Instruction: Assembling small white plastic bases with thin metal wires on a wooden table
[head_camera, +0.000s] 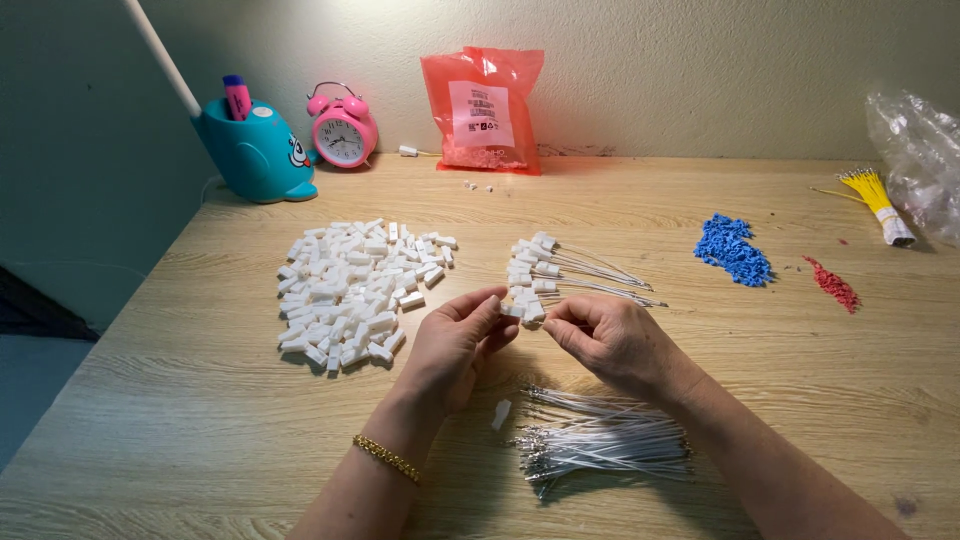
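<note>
**Ana:** Head view first: what sits between the hands?

**Ben:** A small white plastic connector housing, held just above the wooden table, at the near end of a row of finished housings with wires. The left hand pinches it between thumb and forefinger from one side. The right hand has its fingertips pressed together at the other side; whether they grip the housing itself or a thin wire going into it cannot be told.

**Ana:** How would that piece handle?

**Ben:** By the look of it, very light and rigid, with smooth faces that could slip out of a loose pinch. Its flat sides seem the sensible place to hold. The wires look thin and springy, so they are probably best taken close to the metal tip, where they bend least.

**Ana:** And around it?

**Ben:** Under the right wrist lies a loose bundle of white wires with metal ends, and one stray housing lies beside it. To the left a broad heap of empty white housings is spread on the table. Farther right are a patch of blue pieces, a thin streak of red pieces, a tied bundle of yellow wires and a clear plastic bag.

**Ana:** Along the wall?

**Ben:** A red plastic bag, a pink alarm clock and a teal pen holder. The left wrist wears a gold bracelet.
</note>
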